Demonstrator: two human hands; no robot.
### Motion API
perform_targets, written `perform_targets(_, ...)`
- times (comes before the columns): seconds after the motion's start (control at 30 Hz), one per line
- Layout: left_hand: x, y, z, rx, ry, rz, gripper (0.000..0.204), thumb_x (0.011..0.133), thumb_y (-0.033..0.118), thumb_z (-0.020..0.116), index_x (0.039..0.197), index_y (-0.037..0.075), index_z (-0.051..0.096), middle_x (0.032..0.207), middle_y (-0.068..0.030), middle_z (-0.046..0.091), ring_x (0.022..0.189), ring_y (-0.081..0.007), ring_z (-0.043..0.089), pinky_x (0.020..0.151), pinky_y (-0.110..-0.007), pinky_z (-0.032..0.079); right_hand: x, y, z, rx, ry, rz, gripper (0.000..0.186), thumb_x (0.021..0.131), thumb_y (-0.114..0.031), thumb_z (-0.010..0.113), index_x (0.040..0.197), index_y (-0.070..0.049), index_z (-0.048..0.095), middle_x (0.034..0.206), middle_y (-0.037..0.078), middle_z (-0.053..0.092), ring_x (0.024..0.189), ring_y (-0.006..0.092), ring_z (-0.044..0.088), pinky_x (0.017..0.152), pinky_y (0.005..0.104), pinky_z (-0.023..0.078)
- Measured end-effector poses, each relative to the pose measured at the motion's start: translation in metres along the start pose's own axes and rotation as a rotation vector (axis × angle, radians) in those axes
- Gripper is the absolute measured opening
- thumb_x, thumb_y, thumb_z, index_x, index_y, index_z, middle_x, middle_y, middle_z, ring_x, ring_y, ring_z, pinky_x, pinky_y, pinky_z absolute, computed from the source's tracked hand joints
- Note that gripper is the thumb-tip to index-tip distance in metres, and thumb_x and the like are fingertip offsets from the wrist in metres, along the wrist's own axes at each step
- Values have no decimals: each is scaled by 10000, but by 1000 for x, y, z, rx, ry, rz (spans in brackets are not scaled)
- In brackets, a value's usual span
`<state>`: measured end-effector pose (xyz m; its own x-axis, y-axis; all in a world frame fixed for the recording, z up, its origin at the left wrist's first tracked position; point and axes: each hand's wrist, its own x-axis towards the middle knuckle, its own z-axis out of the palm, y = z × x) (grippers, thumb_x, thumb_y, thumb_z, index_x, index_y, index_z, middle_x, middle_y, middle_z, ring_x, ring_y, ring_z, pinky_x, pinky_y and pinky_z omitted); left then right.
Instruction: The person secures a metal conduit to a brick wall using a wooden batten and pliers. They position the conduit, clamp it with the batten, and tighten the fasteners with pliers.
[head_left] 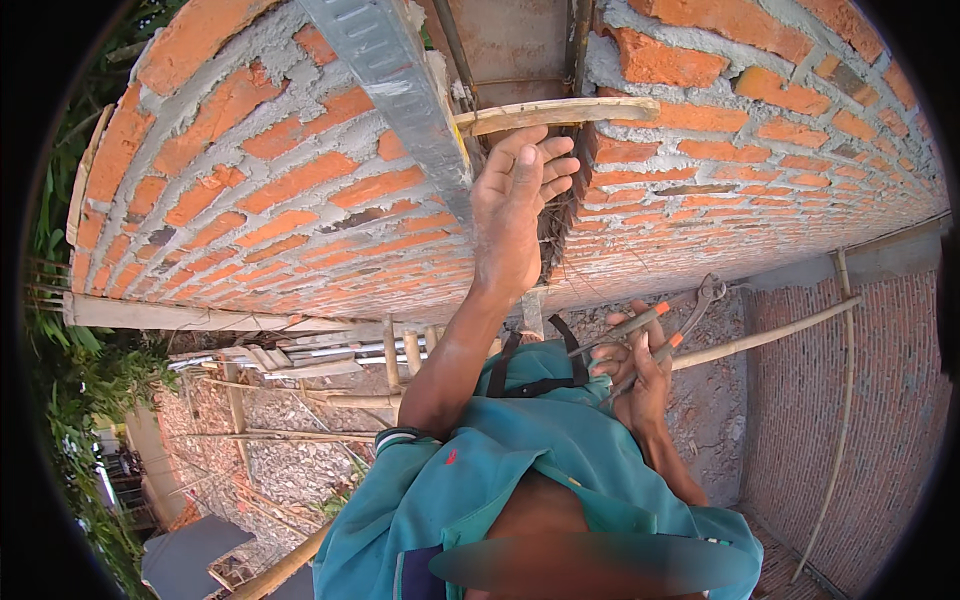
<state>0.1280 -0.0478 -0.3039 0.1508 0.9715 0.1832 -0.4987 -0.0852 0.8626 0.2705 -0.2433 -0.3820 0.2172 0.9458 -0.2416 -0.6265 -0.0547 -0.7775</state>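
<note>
My left hand (515,210) is raised in front of the brickwork. Its fingers are stretched out and a little bent, with nothing seen in them. They lie just below a short wooden strip (550,115) that spans the gap between two brick wall sections; whether they touch it I cannot tell. Beside this hand runs a long grey metal channel (400,85), slanting down along the left section's edge. Lower and to the right, near my waist, my right hand (645,385) grips metal pincers (708,292) by their long handles, which have orange bands and stand apart.
Rough brick walls rise on the left (300,170) and right (720,160). Dark bars stand in the gap between them. A bamboo pole (770,335) crosses at the right, before another brick wall (850,420). Bamboo scaffolding (390,350) and rubble lie below left.
</note>
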Motion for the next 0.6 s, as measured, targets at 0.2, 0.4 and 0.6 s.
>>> perform_targets(0.2,3,3,1,-104,-1,-11,427,1095,363,546,1374,40,535,1268,-157,681,1110,-241,676,978,-404,532,3,-30,44,110,-339,80,906,992,-289,683,1637,-3,115,1501,321,452,1166,447,673,958,554,608)
perform_targets(0.4,9,-1,12,-284,48,37,345,1066,356,616,1202,42,573,1159,-133,706,946,-163,715,802,-290,605,33,-120,83,-795,-562,-187,760,1006,-318,666,1590,15,310,1330,287,599,953,372,735,869,464,603)
perform_targets(0.6,17,-1,22,-164,102,51,388,1049,335,651,1241,11,559,1123,-113,683,957,-170,696,768,-310,598,63,-215,151,-1682,-530,-377,500,1017,-169,604,1462,9,461,810,220,650,856,368,719,765,492,530)
